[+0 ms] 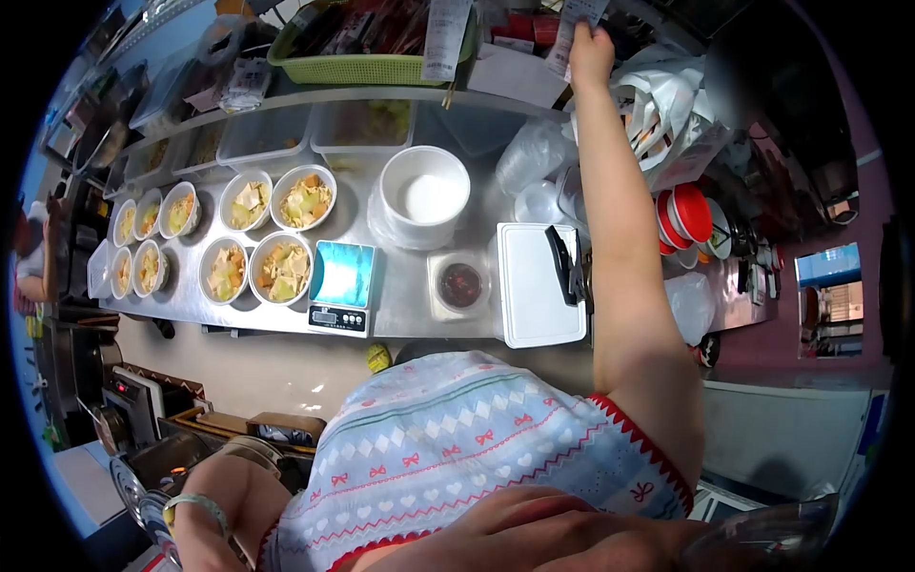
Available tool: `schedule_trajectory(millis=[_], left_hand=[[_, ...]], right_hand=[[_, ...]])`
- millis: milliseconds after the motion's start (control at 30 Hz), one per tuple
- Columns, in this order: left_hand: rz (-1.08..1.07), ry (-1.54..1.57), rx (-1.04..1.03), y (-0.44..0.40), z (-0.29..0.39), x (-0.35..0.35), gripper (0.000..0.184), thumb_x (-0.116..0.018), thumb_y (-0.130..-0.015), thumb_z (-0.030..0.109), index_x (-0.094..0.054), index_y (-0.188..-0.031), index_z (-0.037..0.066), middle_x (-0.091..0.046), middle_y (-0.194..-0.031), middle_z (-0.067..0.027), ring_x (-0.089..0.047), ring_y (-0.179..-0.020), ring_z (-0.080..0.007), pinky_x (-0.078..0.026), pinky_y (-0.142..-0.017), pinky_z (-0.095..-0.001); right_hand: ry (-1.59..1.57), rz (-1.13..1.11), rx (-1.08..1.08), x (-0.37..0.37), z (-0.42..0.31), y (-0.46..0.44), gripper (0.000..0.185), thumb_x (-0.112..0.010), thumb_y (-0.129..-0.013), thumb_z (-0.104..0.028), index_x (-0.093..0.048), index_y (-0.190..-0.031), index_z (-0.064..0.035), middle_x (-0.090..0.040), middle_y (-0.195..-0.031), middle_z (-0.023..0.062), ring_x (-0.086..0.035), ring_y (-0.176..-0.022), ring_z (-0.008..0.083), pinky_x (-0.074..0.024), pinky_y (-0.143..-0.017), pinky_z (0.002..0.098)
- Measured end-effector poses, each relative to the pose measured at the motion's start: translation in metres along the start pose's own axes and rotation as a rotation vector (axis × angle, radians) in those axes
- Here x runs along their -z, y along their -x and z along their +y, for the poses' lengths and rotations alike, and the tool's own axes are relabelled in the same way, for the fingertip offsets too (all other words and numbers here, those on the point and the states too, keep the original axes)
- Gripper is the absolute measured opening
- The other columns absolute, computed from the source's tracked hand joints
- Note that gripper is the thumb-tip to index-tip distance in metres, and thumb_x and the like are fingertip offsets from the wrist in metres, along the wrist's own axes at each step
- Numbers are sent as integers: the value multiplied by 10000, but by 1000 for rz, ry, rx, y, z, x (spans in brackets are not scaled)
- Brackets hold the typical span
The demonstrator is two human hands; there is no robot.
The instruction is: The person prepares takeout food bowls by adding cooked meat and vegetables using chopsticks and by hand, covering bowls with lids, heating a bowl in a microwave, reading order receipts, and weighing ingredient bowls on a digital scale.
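At the top right, my right hand [593, 59] reaches over the raised shelf with its fingers closed on a printed paper slip [569, 27]. Another slip [444, 40] hangs over a green basket [372, 71]. My left hand [203, 551] is at the bottom left edge, just past a wristband; its fingers are out of frame. Several white bowls of mixed food [283, 269] stand on the steel counter [400, 310], left of a digital scale [341, 286] and a stack of empty white bowls [424, 191].
A white lid [538, 315] with a black tool [564, 267] lies beside a small container of dark red contents [459, 286]. Plastic bags [658, 105] and red lids [688, 214] are at the right. Another person's arm [38, 284] shows far left.
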State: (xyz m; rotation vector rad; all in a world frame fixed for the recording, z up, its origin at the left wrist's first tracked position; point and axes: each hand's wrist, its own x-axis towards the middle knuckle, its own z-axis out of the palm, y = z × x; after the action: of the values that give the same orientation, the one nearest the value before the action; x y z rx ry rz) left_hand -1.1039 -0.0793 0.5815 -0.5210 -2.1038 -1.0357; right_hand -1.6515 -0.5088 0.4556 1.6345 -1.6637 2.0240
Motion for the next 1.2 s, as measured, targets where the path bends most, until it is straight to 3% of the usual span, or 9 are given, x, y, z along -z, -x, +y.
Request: schedule_trajectory(millis=[133,333,633,700,800,867,933,1000,1200], left_hand=[[-120,310,446,-17,3,3,245,-549,-851,277,-641,-879,52,-574,-1044,-81,-555,-963,-213,-478,-777,-349],[-394,219,93,-40,-25,17,157,-580,-751,228,-612,-822,92,-556,-927,-20,-504,-870,-177,-416,-736,-343],[-150,-42,252,10,-2,9,161,-455,-894,180,-571,-806,109,-553,-904,-29,-538,-803,-172,-417,-621,-269],[20,90,304,53,-30,30,181,-451,-911,198,-559,-797,108,-552,-892,-41,-564,-792,-175,-422,-594,-270],[734,-135,933,174,-58,30,188,-469,-943,154,-566,-819,50,-558,-804,-37,-526,-706,-131,-429,-608,-221],[1589,161,1090,267,-110,35,177,-567,-905,184,-505,-1005,52,-481,-758,15,-473,-687,-75,-428,-613,-208],[1871,59,1314,363,-150,28,280,-583,-898,213,-465,-1080,36,-499,-864,-28,-533,-750,-113,-494,-662,-260],[2003,388,1304,426,-167,40,337,-583,-897,204,-421,-1127,17,-482,-971,-78,-584,-824,-191,-538,-727,-322],[1859,605,1294,464,-208,69,292,-510,-932,180,-411,-1119,-21,-516,-1021,-119,-600,-894,-238,-550,-727,-309]], right_hand=[[-309,73,-111,11,-15,20,354,-516,-923,-237,-502,-1179,9,-595,-1054,93,-547,-950,179,-420,-861,299],[-422,121,-110,32,-56,144,311,-418,-954,-157,-396,-1239,-35,-485,-1211,134,-515,-994,204,-420,-888,333],[-704,-1055,-1069,-39,-163,408,225,-452,-943,-141,-509,-1134,-37,-542,-1060,74,-545,-842,132,-483,-725,263],[-479,-1416,-1084,-66,-179,431,239,-488,-931,-173,-521,-1110,-19,-553,-1030,82,-545,-835,136,-482,-725,267],[-220,-1255,-592,-100,-138,472,296,-528,-913,-217,-528,-1118,-3,-566,-991,95,-553,-870,140,-488,-742,281],[-46,-1121,-497,-112,-114,489,328,-543,-904,-238,-531,-1120,8,-581,-971,108,-571,-836,145,-499,-703,278],[136,-994,-407,-126,-127,502,361,-557,-894,-258,-534,-1123,20,-595,-952,120,-589,-802,151,-509,-664,275],[-40,-962,-1123,-153,-175,518,385,-566,-886,-264,-538,-1114,44,-617,-964,149,-619,-687,170,-509,-552,266],[-49,-837,-1156,-211,-190,550,233,-559,-854,-153,-553,-917,71,-630,-800,154,-648,-646,201,-551,-539,282]])
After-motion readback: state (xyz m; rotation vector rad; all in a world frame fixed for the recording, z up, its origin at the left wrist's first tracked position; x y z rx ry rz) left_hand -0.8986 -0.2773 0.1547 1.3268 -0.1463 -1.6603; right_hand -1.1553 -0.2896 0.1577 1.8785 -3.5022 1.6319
